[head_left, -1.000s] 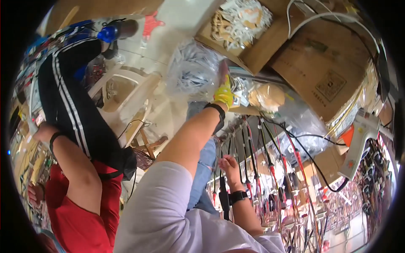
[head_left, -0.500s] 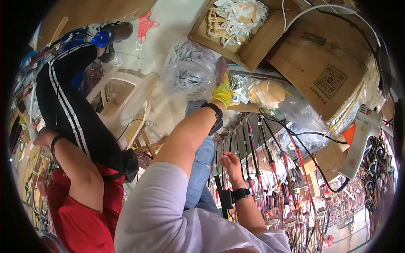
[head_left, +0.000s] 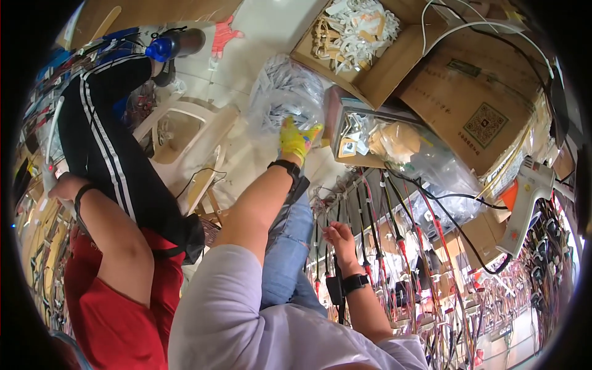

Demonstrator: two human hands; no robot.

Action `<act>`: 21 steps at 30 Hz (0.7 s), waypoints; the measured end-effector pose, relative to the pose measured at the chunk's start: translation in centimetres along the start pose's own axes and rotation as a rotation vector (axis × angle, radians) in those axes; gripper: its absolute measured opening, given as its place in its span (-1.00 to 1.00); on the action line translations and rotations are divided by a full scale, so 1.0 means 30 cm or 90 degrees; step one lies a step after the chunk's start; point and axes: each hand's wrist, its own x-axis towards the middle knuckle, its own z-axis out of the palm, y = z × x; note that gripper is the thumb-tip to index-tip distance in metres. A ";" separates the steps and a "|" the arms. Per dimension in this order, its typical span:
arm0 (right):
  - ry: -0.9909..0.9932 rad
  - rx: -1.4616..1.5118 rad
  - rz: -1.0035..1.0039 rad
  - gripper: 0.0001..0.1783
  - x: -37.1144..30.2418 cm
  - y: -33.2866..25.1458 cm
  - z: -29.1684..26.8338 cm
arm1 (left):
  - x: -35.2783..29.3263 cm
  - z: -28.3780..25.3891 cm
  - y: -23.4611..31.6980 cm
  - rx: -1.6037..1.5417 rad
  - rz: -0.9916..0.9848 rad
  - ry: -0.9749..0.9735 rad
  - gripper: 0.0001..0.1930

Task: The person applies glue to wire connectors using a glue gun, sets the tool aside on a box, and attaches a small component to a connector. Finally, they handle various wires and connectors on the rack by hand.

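My left hand (head_left: 297, 140) wears a yellow glove and reaches to the near edge of a clear plastic bag (head_left: 262, 117) of grey strip-like pieces. Its thumb and fingers are spread apart, with nothing seen between them; whether they touch the bag I cannot tell. My bare right hand (head_left: 340, 242) is lower and to the right, beside hanging black and red cables (head_left: 362, 216). Its fingers are curled together; anything inside them is too small to make out. Both wrists carry black bands.
Right of the bag stands a tray (head_left: 338, 147) with small parts. Behind it is a cardboard box (head_left: 370, 92) of white and tan pieces. A pale plastic stool (head_left: 151, 132) stands left, near a co-worker in red (head_left: 117, 314). A pink glove (head_left: 226, 38) lies on the floor.
My left hand has moved left, from over the tray's edge to the bag, and its fingers have spread. My right hand has barely moved. The view has shifted slightly.
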 end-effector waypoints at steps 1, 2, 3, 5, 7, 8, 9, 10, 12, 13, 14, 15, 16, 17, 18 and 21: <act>-0.030 0.000 -0.015 -0.72 0.003 0.005 0.000 | 0.025 0.000 0.031 0.023 -0.040 -0.019 -0.51; -0.030 -0.005 -0.011 -0.72 0.003 0.010 -0.002 | 0.048 -0.007 0.072 0.106 -0.014 -0.031 -0.54; 0.001 -0.015 -0.005 -0.72 0.004 0.015 -0.006 | 0.069 -0.017 0.120 0.117 0.037 -0.003 -0.57; -0.024 0.017 -0.011 -0.72 0.000 0.026 -0.011 | 0.138 -0.054 0.217 0.448 0.285 -0.222 -0.66; -0.004 0.008 0.005 -0.72 -0.010 0.035 -0.015 | 0.131 -0.076 0.286 0.460 0.308 -0.225 -0.72; 0.003 0.015 -0.002 -0.72 -0.016 0.038 -0.015 | 0.115 -0.082 0.306 0.363 0.389 -0.122 -0.73; -0.014 0.029 -0.023 -0.73 -0.023 0.041 -0.013 | 0.095 -0.084 0.319 0.249 0.473 0.014 -0.74; -0.021 0.063 -0.036 -0.76 -0.036 0.047 -0.008 | 0.082 -0.079 0.330 0.266 0.451 -0.036 -0.74; -0.005 0.034 -0.013 -0.80 -0.054 0.051 0.001 | 0.080 -0.064 0.350 0.151 0.286 -0.112 -0.74; -0.035 0.053 -0.024 -0.81 -0.042 0.045 0.011 | 0.080 -0.057 0.362 0.155 0.325 -0.092 -0.74; -0.031 0.050 -0.022 -0.81 -0.047 0.046 0.019 | 0.064 -0.050 0.372 -0.043 0.262 -0.065 -0.80; -0.036 0.041 -0.024 -0.81 -0.052 0.045 0.024 | 0.045 -0.057 0.376 -0.008 0.276 -0.051 -0.82; -0.026 0.040 -0.020 -0.79 -0.051 0.041 0.026 | 0.020 -0.069 0.381 0.102 0.338 -0.003 -0.84; -0.051 0.047 -0.012 -0.78 -0.056 0.040 0.027 | 0.006 -0.076 0.396 0.087 0.381 0.020 -0.84; -0.046 0.049 -0.022 -0.78 -0.062 0.040 0.026 | -0.004 -0.077 0.420 0.061 0.307 -0.035 -0.83; -0.038 0.035 -0.012 -0.76 -0.061 0.037 0.018 | 0.008 -0.090 0.477 0.057 0.245 -0.125 -0.77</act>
